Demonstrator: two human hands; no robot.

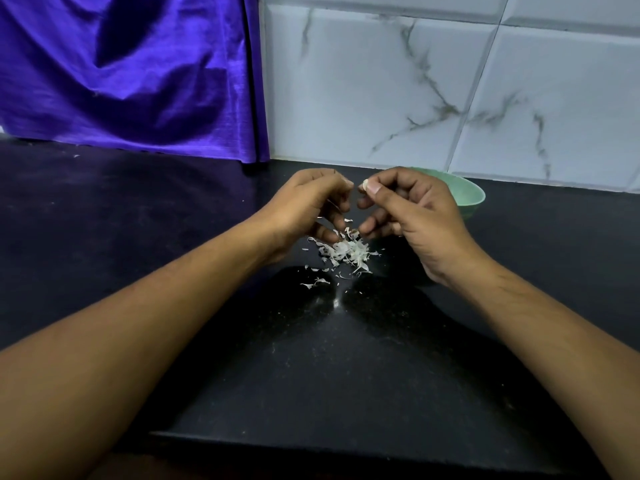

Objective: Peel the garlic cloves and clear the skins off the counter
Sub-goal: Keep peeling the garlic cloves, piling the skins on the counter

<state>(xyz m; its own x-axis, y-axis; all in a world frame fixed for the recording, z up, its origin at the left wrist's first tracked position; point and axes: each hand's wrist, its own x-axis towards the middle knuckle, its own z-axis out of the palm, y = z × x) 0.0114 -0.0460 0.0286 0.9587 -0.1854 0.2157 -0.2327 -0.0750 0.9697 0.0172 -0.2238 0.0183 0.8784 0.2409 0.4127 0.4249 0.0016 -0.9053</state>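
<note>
Both hands are up over the black table (311, 358), near its back edge, forearms coming in from the bottom corners.

Right hand (415, 216): thumb and index pinch a small pale garlic clove (364, 184) at the tips. Only its top end shows; the rest is hidden by the thumb. The other fingers (372, 225) are curled loosely underneath and hold nothing visible.

Left hand (304, 202): fingers curled inward, thumb tip close to the clove but with a small gap between them. A pale sliver shows by the palm; can't tell whether it's pinched or just loose, so the left grip is unclear.

Garlic skins (346, 252): a loose white pile on the table directly below and between the two hands. A few stray flakes (313, 284) lie scattered just in front and to the left of the pile. One small flake sits at the lower left-hand fingertips.

Green bowl (472, 195): on the table behind the right hand, mostly blocked by it, only the right rim and wall visible. Contents not visible.

Background: purple cloth (121, 74) hanging at the back left, its hem reaching the table. White marble-pattern tile wall (398, 81) at the back right.
</note>
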